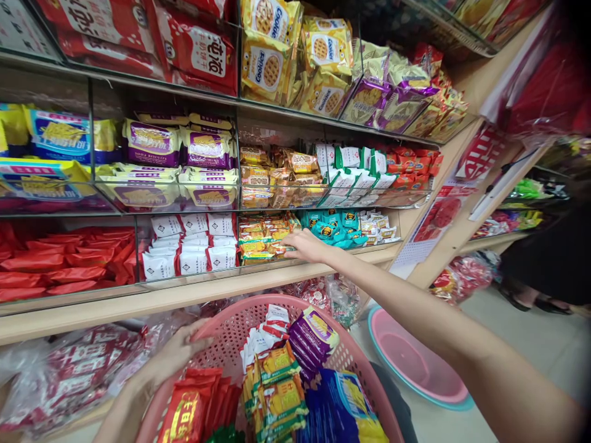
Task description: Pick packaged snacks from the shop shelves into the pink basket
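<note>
My right hand (pixel 307 246) reaches to the lowest shelf, its fingertips on the yellow and green snack packs (pixel 263 237). Its fingers are bent over the packs' right side; whether one is gripped is not clear. My left hand (pixel 182 351) lies at the left rim of a pink perforated basket (pixel 364 363), fingers apart over the rim. In the basket are red packs (pixel 196 406), white packs (pixel 265 335), yellow-green packs (pixel 279 394), purple biscuit packs (pixel 311 338) and blue-yellow packs (pixel 344 406).
White packs (pixel 194 243) and teal packs (pixel 332 226) flank the yellow-green ones behind a clear shelf lip. Pink and teal basins (pixel 415 357) stand on the floor at right. A person's feet (pixel 554 304) show at far right. Plastic-bagged goods (pixel 78 375) lie lower left.
</note>
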The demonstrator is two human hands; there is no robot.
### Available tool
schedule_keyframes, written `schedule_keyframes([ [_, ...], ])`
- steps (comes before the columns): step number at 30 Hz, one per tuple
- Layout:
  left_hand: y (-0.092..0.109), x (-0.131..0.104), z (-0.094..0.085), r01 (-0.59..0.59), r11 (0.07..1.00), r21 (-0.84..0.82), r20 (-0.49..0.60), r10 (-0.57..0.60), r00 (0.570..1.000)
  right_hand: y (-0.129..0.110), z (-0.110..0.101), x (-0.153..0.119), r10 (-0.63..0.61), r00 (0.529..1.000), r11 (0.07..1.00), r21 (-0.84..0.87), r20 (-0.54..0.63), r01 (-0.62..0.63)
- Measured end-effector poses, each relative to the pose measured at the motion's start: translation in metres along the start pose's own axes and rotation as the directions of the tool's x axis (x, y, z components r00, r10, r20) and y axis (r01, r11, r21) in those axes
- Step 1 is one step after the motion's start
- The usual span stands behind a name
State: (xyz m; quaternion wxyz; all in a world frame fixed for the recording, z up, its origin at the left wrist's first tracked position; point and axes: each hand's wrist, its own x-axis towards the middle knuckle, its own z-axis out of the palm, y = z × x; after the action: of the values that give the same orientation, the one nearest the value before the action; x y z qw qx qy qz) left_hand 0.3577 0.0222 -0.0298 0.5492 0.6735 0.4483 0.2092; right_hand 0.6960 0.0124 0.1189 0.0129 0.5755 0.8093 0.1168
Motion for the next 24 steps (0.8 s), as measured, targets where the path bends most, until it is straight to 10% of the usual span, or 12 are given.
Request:
schedule_keyframes([
  [12, -0.006, 0.003, 0.0, -0.008, 1.0, -0.026, 0.011, 0.009, 1.0, -0.001, -0.013, 0.001, -0.048, 0.994, 0.998, -0.04, 0.094, 0.052],
  [24, 0.011, -0.006, 0.005, 0.063, 0.992, -0.111, -0.002, -0.063, 0.998, 0.04, 0.001, -0.024, 0.016, 0.997, 0.996, -0.082, -0.075, -0.022],
])
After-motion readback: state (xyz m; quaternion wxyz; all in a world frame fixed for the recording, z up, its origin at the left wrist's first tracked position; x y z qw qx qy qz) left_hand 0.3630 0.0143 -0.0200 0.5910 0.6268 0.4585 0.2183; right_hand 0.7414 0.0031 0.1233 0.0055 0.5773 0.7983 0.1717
